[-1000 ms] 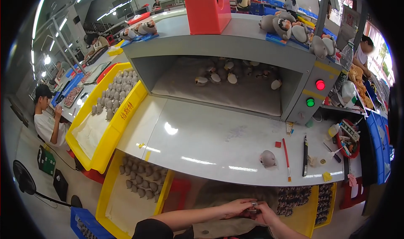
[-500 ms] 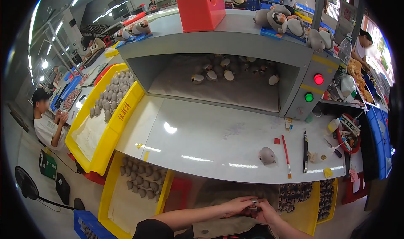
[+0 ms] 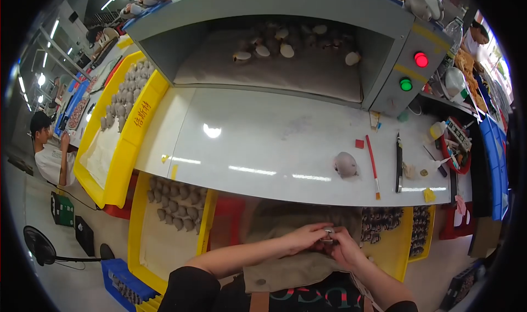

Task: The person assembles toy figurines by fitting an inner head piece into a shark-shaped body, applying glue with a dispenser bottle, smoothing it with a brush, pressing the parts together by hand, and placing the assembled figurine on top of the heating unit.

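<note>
Over my lap, in front of the table edge, both hands are closed together around a small grey-and-white piece (image 3: pixel 328 235), mostly covered by the fingers. My left hand (image 3: pixel 308 237) pinches it from the left side. My right hand (image 3: pixel 345 246) grips it from the right. Its exact kind is too hidden to make out. On the white tabletop (image 3: pixel 247 142) beyond lies a rounded grey figure part (image 3: pixel 346 164), apart from both hands. A red-handled brush (image 3: pixel 373 166) and a black-handled knife (image 3: pixel 398 164) lie to its right.
A grey box with an open front (image 3: pixel 263 92) holds several grey-and-white figures. Yellow trays of grey parts stand left (image 3: pixel 140 117) and below (image 3: pixel 206 218); another with dark parts (image 3: pixel 384 257) sits at right. A red basket (image 3: pixel 465 166) holds bottles. A co-worker (image 3: pixel 52 153) sits at far left.
The view has tilted down and closer, so the table and box appear higher and my apron shows more. My hands still hold the small piece together.
</note>
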